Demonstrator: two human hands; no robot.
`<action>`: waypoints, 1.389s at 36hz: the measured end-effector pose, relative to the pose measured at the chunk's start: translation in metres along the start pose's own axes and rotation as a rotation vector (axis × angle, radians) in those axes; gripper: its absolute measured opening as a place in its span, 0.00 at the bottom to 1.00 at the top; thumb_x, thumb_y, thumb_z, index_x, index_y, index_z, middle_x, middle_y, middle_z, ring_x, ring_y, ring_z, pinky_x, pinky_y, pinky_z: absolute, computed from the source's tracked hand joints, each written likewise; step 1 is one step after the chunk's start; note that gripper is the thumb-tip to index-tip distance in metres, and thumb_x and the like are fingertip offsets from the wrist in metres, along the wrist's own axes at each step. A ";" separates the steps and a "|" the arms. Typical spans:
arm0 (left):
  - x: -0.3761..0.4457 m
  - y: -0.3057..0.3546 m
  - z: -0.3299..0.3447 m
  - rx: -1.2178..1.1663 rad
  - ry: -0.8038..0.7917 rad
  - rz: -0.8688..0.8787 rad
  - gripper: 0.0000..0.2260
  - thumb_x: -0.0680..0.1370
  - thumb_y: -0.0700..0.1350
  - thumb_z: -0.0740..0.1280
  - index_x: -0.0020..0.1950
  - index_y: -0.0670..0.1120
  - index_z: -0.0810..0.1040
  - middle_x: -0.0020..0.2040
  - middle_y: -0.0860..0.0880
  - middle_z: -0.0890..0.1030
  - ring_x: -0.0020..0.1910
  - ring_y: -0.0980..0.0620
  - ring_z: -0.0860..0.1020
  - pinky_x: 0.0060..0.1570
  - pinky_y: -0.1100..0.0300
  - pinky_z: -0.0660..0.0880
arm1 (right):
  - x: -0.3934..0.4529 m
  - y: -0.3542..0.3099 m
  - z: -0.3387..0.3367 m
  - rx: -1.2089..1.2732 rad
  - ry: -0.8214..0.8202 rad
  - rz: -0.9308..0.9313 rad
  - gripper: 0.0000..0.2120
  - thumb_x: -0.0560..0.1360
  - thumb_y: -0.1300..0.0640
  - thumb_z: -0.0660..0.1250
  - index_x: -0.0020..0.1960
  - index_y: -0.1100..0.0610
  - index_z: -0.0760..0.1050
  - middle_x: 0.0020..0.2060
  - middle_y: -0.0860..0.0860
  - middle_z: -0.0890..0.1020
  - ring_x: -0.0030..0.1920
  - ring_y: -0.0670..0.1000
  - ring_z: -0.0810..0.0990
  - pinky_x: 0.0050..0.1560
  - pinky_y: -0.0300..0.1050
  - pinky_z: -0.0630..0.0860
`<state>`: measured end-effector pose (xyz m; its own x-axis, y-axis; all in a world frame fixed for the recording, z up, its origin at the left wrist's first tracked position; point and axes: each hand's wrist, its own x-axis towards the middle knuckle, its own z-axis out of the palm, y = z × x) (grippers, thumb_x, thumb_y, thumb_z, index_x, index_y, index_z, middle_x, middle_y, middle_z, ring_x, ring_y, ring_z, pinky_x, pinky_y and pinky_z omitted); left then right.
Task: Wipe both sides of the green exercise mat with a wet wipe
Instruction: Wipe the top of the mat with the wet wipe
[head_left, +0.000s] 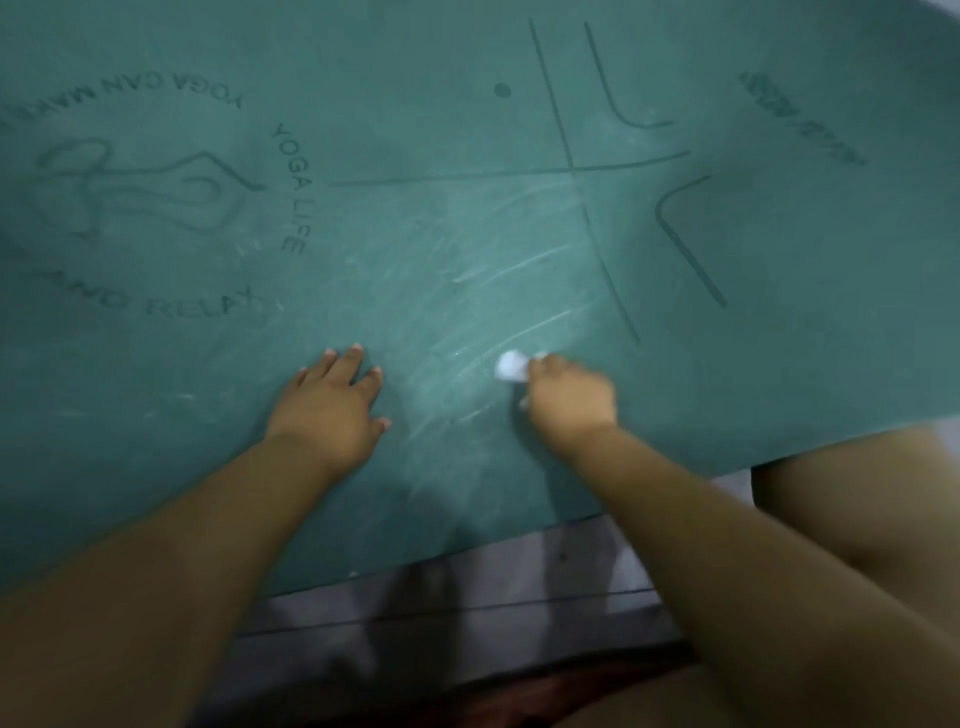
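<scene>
Both forearms reaching over mat's near edge. Left hand (332, 402) lying flat, fingers spread, pinning green exercise mat (467, 234) against sliding. Right hand (566, 400) clutching balled wet wipe (510, 366), scrubbing near that edge; streaks showing.

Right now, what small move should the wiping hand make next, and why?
Probably sweep the wipe held in the right hand left, toward the braced left hand: shiny streaks already cover the mat further out, and the near strip looks duller.

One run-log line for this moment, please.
step: wiping printed side | right hand: grips wet wipe on green mat | left hand: flat on mat | wet streaks visible
</scene>
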<state>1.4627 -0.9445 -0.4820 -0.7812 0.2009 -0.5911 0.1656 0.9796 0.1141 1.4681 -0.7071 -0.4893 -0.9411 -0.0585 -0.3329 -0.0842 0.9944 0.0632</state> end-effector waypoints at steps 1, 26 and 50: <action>-0.002 0.000 0.001 -0.001 -0.007 0.000 0.29 0.79 0.58 0.58 0.77 0.51 0.55 0.78 0.49 0.46 0.77 0.46 0.48 0.74 0.52 0.50 | 0.005 0.019 -0.004 -0.048 -0.016 0.112 0.15 0.78 0.57 0.60 0.63 0.59 0.69 0.58 0.57 0.76 0.57 0.58 0.77 0.52 0.48 0.72; -0.034 0.006 0.005 0.108 -0.023 0.042 0.29 0.77 0.59 0.63 0.74 0.49 0.63 0.75 0.45 0.59 0.70 0.43 0.63 0.67 0.54 0.64 | -0.054 0.045 0.002 0.010 -0.104 0.478 0.14 0.79 0.60 0.56 0.63 0.63 0.64 0.60 0.60 0.72 0.58 0.61 0.75 0.52 0.50 0.74; -0.046 0.010 0.012 0.139 -0.029 0.052 0.27 0.77 0.58 0.63 0.72 0.47 0.65 0.72 0.45 0.62 0.67 0.43 0.65 0.65 0.53 0.65 | -0.109 -0.022 0.027 0.420 -0.350 0.426 0.14 0.78 0.59 0.60 0.62 0.59 0.63 0.60 0.60 0.76 0.59 0.60 0.76 0.57 0.50 0.71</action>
<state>1.5080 -0.9440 -0.4634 -0.7518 0.2488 -0.6106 0.2887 0.9568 0.0344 1.5811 -0.7198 -0.4795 -0.6970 0.3059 -0.6486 0.4696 0.8782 -0.0904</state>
